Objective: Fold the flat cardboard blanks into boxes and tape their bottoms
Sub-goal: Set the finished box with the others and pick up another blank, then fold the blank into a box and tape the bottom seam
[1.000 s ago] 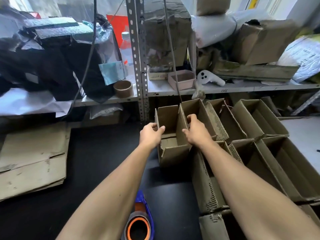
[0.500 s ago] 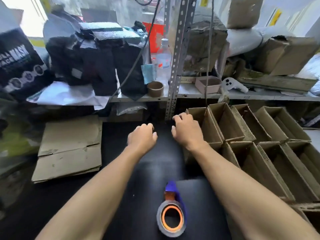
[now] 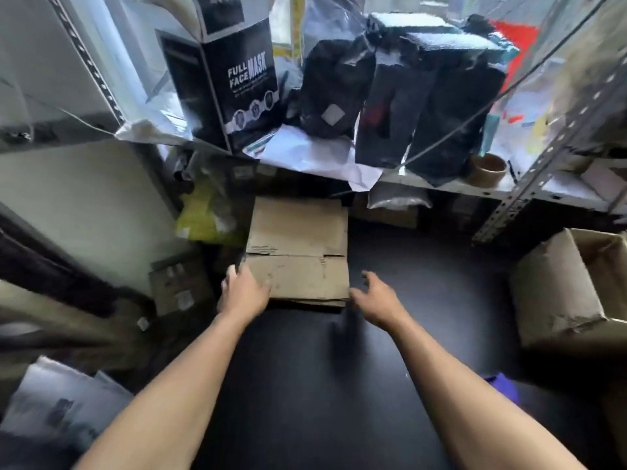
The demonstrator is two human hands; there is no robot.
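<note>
Since the frame 0.5 s ago, both hands have left the row of folded boxes and moved to the stack of blanks (image 3: 298, 252); that stack now sits at centre view instead of far left.

Stack position: flat on the black table (image 3: 424, 300), directly below the front edge of the shelf (image 3: 441, 184). Its long axis runs away from the person, from the near edge at the hands toward the shelf. A crease crosses the top blank at about mid-length, and the printed face is up.

Left hand (image 3: 246, 293): at the near left corner of the stack. The thumb lies on the top blank and the fingers reach round the left edge; motion blur hides whether they have closed on it.

Right hand (image 3: 373, 300): just beside the near right corner of the stack, on the table side. The fingers are spread and loosely curved, and hold nothing; contact with the stack cannot be confirmed.

Relative to the stack:
- 1 black "FULL FACE MASK" carton (image 3: 234, 69) stands on the shelf behind it.
- 1 folded box (image 3: 570, 283) stands well to its right.
- 1 bare tape core (image 3: 488, 169) rests on the shelf, behind and to the right.
</note>
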